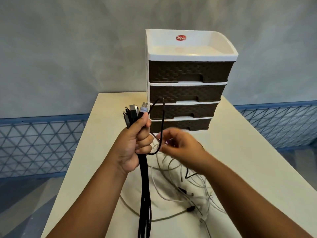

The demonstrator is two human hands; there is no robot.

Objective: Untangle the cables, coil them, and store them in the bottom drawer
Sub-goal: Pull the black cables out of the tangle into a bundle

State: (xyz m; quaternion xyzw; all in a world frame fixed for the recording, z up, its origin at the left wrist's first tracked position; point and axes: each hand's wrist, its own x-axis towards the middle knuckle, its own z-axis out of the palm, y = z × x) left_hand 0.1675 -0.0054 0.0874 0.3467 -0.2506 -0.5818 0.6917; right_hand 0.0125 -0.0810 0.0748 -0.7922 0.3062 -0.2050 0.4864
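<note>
My left hand (135, 143) is raised above the table, fisted around a bundle of black cables (145, 194). Their plug ends (135, 109) stick up above the fist and the cords hang straight down. One black cable loops (162, 117) out of the fist over to my right hand (180, 145), which pinches it just right of the left hand; that hand is blurred. Below lies a loose tangle of white cables (185, 191) with a few black ends. Behind stands a drawer unit; its bottom drawer (181, 125) is closed.
The cream table (248, 152) carries the white-framed unit with several dark woven drawers (188, 73) and an open white tray top (190, 48), all closed. A grey wall is behind. Blue mesh fencing (34, 143) runs along both sides.
</note>
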